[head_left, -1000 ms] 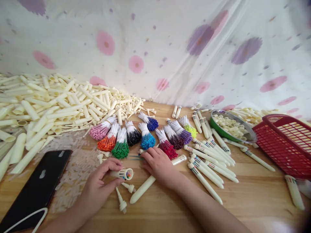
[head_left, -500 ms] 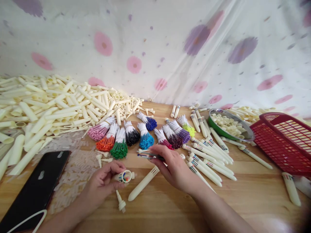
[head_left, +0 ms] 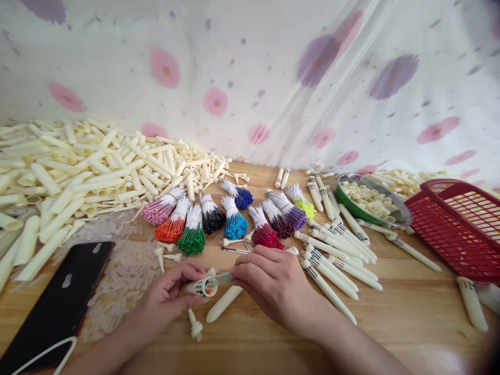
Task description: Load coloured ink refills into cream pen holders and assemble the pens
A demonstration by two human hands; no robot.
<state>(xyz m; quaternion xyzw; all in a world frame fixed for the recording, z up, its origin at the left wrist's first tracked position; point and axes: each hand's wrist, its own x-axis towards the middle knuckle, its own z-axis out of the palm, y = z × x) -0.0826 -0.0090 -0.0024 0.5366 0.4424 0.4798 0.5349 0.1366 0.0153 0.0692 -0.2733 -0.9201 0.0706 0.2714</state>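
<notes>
My left hand (head_left: 167, 297) is closed around a short cream pen top (head_left: 201, 286) whose open end shows coloured slots. My right hand (head_left: 273, 281) pinches a thin teal refill (head_left: 222, 276), its tip at the open end of that pen top. A long cream pen barrel (head_left: 222, 304) lies on the wooden table (head_left: 390, 323) just under my right hand. Beyond the hands stand bundles of refills: pink (head_left: 160, 211), orange (head_left: 172, 229), green (head_left: 191, 237), black (head_left: 213, 216), blue (head_left: 234, 221), red (head_left: 265, 232) and purple (head_left: 289, 213).
A big heap of cream pen barrels (head_left: 78, 172) fills the left. A black phone (head_left: 58, 307) lies front left. Several assembled pens (head_left: 336, 255) lie right of my hands. A green bowl of small parts (head_left: 371, 205) and a red basket (head_left: 461, 224) stand at the right. Loose plungers (head_left: 194, 325) lie nearby.
My right hand lifted a refill from the table near the bundles and brought it left and toward me to the pen top in my left hand.
</notes>
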